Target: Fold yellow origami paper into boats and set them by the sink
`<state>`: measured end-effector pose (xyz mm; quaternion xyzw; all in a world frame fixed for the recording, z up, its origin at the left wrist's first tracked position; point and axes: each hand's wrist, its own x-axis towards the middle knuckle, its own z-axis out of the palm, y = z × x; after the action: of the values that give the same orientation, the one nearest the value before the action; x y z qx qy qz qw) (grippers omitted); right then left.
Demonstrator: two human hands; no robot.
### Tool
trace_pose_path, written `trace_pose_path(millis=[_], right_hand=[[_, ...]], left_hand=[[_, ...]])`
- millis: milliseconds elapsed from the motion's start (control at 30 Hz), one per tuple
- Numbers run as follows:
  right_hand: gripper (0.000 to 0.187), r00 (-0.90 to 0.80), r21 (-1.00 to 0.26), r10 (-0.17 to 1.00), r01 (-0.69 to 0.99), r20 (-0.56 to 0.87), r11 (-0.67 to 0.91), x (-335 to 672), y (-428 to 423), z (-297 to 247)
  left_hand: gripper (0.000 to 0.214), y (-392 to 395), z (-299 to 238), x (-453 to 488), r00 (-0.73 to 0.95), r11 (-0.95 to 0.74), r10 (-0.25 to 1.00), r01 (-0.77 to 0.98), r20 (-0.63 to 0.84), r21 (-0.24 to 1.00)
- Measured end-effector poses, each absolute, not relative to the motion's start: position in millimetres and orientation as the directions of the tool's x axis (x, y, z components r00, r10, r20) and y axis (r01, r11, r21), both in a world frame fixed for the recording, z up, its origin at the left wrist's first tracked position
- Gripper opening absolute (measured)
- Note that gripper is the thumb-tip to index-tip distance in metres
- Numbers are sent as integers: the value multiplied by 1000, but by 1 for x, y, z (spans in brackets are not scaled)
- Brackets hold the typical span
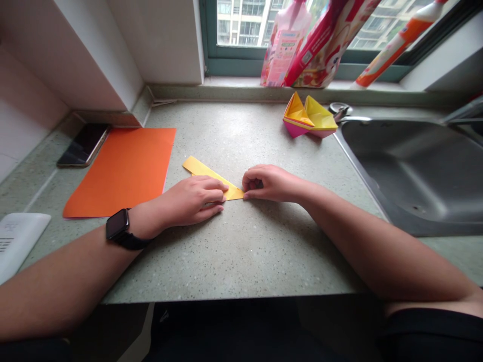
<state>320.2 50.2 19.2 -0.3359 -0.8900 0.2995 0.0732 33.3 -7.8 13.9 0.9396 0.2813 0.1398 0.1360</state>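
A folded strip of yellow paper lies on the speckled green counter in the middle of the view. My left hand, with a black watch on its wrist, lies over the strip's near end with fingers together, pressing it down. My right hand is curled, its fingertips pinching the strip's right tip. The two hands almost touch at that tip.
An orange sheet lies to the left, a dark phone beyond it. A white device sits at the left edge. Folded yellow and pink paper boats stand near the steel sink. Colourful packets lean on the windowsill.
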Motion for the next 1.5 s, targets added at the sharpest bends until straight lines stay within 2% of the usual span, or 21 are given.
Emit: trace_pose_path(millis=[167, 433, 600, 700, 1067, 1200, 1333, 1400, 1500], right_hand=[[23, -734, -531, 676, 599, -66, 599, 314, 48, 15], [42, -639, -321, 767, 741, -64, 590, 294, 38, 11], [50, -600, -257, 798, 781, -56, 569, 287, 32, 11], [47, -596, -267, 800, 783, -66, 562, 288, 34, 11], [29, -649, -441, 753, 710, -108, 549, 319, 44, 20], [21, -672, -546, 726, 668, -149, 506, 333, 49, 22], [16, -717, -615, 696, 528, 47, 586, 336, 48, 15], [17, -775, -577, 617, 446, 133, 684, 333, 46, 8], [22, -825, -481, 539, 407, 171, 776, 331, 43, -1]], left_hand=[[15, -7, 11, 34, 804, -804, 566, 489, 182, 338], [20, -6, 7, 35, 802, -818, 553, 471, 226, 330], [18, -6, 8, 36, 796, -811, 560, 470, 230, 350], [20, -6, 8, 35, 793, -807, 564, 470, 232, 356], [22, -7, 7, 34, 783, -804, 571, 471, 248, 363], [21, -7, 7, 34, 778, -806, 565, 449, 274, 384], [20, -7, 10, 34, 755, -784, 585, 432, 297, 446], [21, -5, 8, 32, 715, -760, 624, 462, 314, 458], [24, -1, 0, 28, 609, -683, 728, 609, 313, 403]])
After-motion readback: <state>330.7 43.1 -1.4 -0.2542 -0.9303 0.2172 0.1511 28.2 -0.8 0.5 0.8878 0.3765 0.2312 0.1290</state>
